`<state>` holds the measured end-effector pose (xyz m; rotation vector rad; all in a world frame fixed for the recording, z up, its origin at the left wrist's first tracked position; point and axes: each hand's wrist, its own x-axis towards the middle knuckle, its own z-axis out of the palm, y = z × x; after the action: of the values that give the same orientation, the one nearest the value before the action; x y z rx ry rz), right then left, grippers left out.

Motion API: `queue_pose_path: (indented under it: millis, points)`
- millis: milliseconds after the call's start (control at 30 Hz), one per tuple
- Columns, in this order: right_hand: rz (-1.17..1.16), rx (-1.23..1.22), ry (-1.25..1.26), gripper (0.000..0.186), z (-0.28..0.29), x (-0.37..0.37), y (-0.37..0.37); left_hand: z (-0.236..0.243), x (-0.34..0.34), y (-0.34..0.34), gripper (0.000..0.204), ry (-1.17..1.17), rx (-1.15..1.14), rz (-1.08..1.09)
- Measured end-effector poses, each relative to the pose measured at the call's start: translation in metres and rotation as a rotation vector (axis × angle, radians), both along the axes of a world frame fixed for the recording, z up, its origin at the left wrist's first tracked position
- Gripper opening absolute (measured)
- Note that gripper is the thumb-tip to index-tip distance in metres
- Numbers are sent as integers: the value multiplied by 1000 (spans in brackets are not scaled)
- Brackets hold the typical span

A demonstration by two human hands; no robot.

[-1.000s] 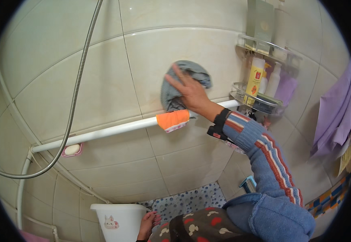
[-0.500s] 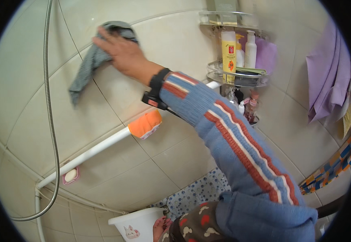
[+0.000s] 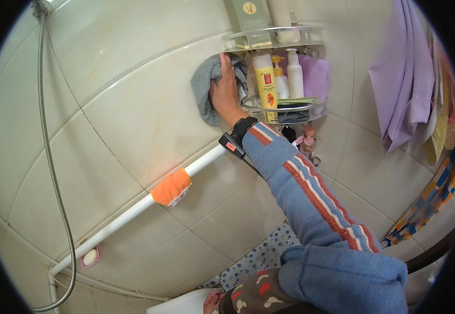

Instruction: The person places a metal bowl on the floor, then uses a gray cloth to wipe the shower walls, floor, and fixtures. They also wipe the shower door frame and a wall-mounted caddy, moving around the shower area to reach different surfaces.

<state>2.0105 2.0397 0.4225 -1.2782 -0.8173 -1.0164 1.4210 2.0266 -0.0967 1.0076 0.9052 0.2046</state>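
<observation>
Pressing the crumpled grey cloth (image 3: 204,86) against cream wall tiles (image 3: 149,104), the flat, open right hand (image 3: 226,94) has moved it rightward, beside the silvery corner rack (image 3: 296,119)'s left edge; the left hand (image 3: 212,302)'s grip cannot be told.

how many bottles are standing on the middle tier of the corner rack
3 in view: a yellow bottle at the left, a white bottle with a yellow pump beside it, partly covered, and an all-white pump bottle right of that. More may be hidden behind.
</observation>
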Motion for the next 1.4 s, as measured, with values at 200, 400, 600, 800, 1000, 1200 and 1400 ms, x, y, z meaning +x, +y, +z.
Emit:
queue_pose_path:
  millis: [200,400,600,800,1000,1200,1400]
  points:
    - [121,-92,47,87,-67,-28,-14,-38,1,-1,39,-106,123,-156]
    - [429,-286,-130,72,-104,-45,-54,16,30,-4,35,-170,59,-127]
    - [134,-439,-58,64,-130,-42,-95,114,73,-11,26,-41,383,-140]
    - [106,-570,-164,60,-150,-83,-84,301,170,49,26,-175,1642,122]
    - [277,-684,-329,65,-142,-101,-75,420,253,84,46,-28,2317,-56]
    - [-92,-686,-71,68,-161,-54,-108,407,215,131,46,249,2248,-148]
    - [249,-610,-318,67,-159,-81,-45,391,199,139,47,474,2394,-112]
